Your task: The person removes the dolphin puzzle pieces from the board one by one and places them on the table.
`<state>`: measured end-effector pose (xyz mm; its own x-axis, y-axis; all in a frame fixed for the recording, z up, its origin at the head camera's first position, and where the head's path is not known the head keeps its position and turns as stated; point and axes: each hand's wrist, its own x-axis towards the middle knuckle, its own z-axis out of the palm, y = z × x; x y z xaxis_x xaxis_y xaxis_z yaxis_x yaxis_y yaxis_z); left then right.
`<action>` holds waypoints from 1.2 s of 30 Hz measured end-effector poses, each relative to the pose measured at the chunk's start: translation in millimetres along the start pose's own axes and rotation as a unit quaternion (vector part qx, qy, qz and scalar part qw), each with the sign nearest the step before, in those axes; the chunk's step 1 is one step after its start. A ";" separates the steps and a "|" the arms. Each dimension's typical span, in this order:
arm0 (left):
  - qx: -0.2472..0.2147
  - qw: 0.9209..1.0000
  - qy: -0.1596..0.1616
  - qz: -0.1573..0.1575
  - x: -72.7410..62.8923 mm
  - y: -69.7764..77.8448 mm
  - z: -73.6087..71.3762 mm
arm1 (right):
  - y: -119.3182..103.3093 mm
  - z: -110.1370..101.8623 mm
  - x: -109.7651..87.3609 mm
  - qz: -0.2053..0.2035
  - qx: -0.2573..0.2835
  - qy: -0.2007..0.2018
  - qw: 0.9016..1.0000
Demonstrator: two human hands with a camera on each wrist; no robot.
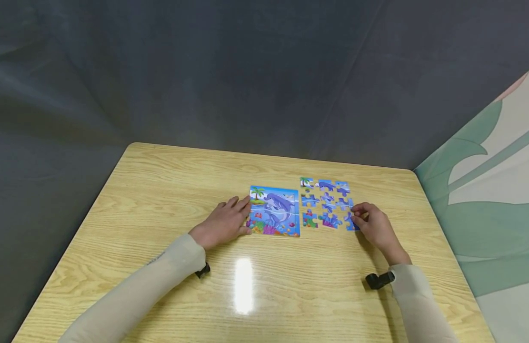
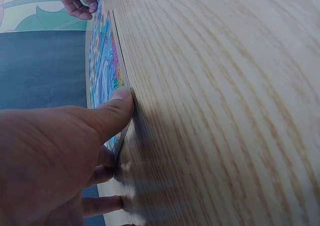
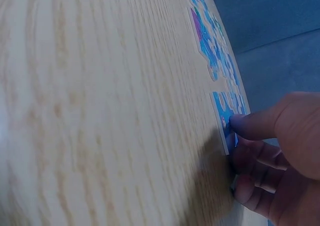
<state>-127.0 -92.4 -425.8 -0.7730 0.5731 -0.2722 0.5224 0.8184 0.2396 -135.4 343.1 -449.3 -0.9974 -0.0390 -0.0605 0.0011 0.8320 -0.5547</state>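
A square dolphin picture board (image 1: 274, 212) lies flat on the table. My left hand (image 1: 223, 224) rests at its left side, fingers spread, and in the left wrist view the thumb touches the board's corner. To the right of the board, several loose jigsaw pieces (image 1: 328, 205) with the same kind of dolphin scene lie in three spaced rows. My right hand (image 1: 374, 228) is at the lower right jigsaw piece (image 3: 223, 106). Its thumb lies on the piece and its fingers curl by the outer edge, partly hidden. That piece lies on the tabletop, apart from its neighbours.
The wooden table (image 1: 161, 176) has a light grain and a bright reflection near the front. A dark curtain (image 1: 247, 81) hangs behind it, and a wall with a leaf pattern (image 1: 491, 238) stands on the right. A black wrist camera (image 1: 379, 281) sits below my right hand.
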 end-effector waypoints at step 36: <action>-0.003 1.000 0.007 0.004 7.3 -29.0 4.8 | -1.3 -9.4 -11.7 -0.006 0.026 0.048 0.998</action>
<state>-146.0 -111.7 -439.2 -0.7746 0.5782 -0.2565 0.5258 0.8140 0.2470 -124.4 347.7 -440.0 -0.9997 0.0074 0.0246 -0.0088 0.8016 -0.5978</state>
